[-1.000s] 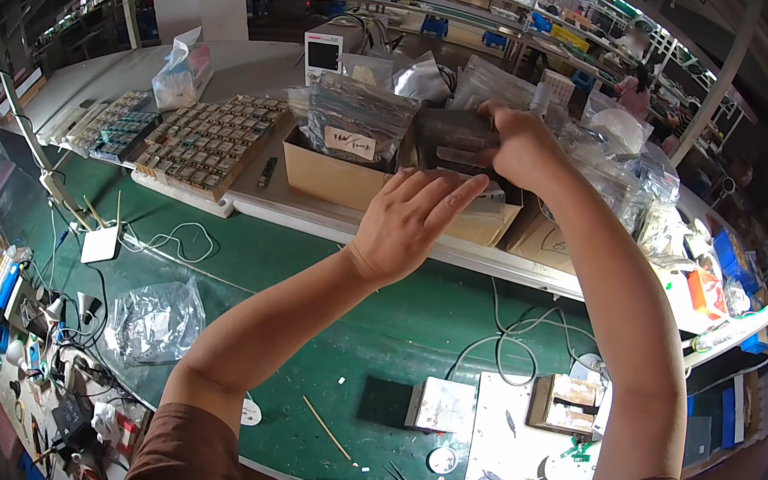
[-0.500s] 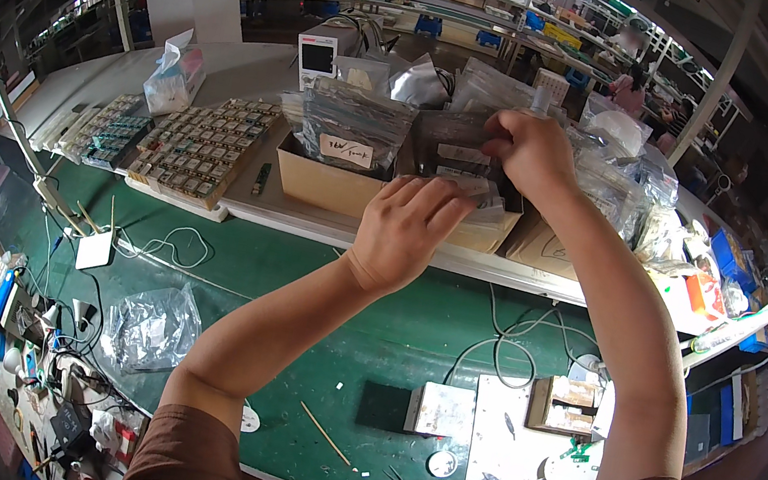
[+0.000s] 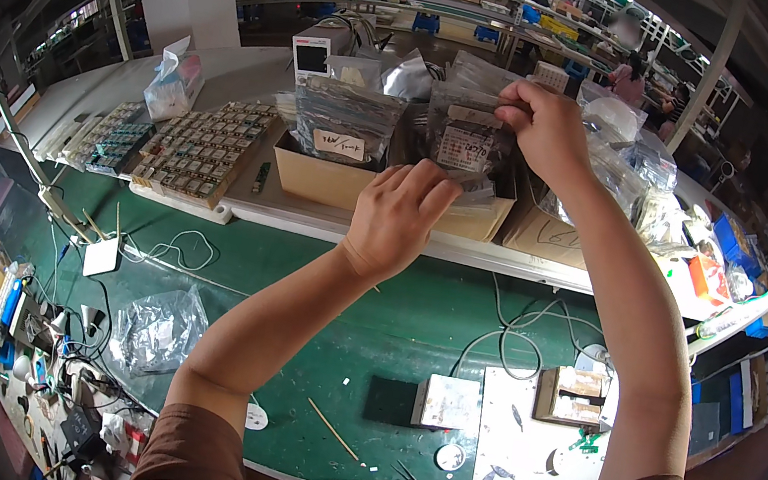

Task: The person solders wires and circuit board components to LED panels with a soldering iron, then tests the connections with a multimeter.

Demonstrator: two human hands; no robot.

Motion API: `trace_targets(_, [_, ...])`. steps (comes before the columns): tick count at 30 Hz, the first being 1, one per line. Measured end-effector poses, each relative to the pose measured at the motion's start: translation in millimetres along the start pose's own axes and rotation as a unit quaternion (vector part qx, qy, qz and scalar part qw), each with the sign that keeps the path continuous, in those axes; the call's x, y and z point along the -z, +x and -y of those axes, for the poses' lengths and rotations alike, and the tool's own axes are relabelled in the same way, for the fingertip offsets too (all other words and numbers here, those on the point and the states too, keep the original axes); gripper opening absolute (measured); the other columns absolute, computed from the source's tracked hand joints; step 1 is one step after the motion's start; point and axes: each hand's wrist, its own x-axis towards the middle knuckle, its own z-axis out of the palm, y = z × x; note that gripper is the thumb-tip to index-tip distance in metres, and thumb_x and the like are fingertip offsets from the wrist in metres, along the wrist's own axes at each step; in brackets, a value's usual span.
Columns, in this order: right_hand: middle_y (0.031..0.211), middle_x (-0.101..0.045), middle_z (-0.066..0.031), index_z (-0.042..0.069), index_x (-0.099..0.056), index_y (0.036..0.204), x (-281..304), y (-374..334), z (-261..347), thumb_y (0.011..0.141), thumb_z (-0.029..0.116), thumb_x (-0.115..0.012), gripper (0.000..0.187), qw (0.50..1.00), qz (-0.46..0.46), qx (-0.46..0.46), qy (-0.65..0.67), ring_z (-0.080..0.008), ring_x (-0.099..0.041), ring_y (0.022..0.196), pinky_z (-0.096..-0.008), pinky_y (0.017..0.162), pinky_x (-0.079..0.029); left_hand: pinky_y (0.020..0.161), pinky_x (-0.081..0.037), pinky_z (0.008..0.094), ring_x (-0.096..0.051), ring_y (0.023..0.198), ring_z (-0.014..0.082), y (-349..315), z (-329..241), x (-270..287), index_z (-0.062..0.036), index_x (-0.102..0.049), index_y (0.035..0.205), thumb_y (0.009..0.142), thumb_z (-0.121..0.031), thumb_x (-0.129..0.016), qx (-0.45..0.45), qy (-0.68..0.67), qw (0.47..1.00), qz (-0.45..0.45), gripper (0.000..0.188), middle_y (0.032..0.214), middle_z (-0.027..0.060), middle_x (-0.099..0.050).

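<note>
My right hand (image 3: 552,131) pinches the top right edge of a clear plastic bag (image 3: 468,143) with white labels and dark contents. The bag stands upright in a cardboard box (image 3: 343,183) on the raised shelf. My left hand (image 3: 396,217) is at the front rim of that box, fingers curled over a clear plastic bag (image 3: 477,194) that leans forward there. Its fingertips are partly hidden behind the knuckles. Left of the hands, another labelled bag (image 3: 344,123) of dark items stands in the same box.
Left on the shelf lie trays of small circuit boards (image 3: 192,149) and a white bag (image 3: 175,81). A second cardboard box (image 3: 545,236) and more bags are at the right. Below, the green bench (image 3: 285,355) carries a crumpled plastic bag (image 3: 157,330), a white block (image 3: 450,403) and cables.
My right hand has tilted the labelled bag up, so its labels now face me. My left hand has shifted slightly left and stays at the box front.
</note>
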Motion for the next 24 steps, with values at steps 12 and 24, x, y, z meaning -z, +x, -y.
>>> trace_targets(12, [0.093,-0.072,-0.0105,0.010,-0.070,0.095,2,-3,5,0.084,0.017,-0.075,0.014,0.999,-0.014,0.027,-0.020,-0.0337,-0.069,0.089,-0.0441,0.074,-0.054,0.070,-0.053,0.0371,-0.065,0.078,0.0263,0,-1,0,-0.0094,-0.061,0.099,0.077,0.004,-0.062,-0.011,-0.005,1.000,-0.018,0.025,0.093,0.0042,-0.061])
trace_targets(24, [0.116,-0.069,-0.0117,0.008,-0.071,0.100,-10,-8,-3,0.085,0.019,-0.075,0.020,0.997,-0.007,0.053,-0.049,-0.0355,-0.067,0.101,-0.0455,0.084,-0.054,0.071,-0.052,0.0377,-0.064,0.078,0.0270,1,-2,0,-0.0084,-0.061,0.099,0.078,0.004,-0.061,-0.011,-0.006,1.000,-0.012,0.024,0.093,0.0055,-0.061])
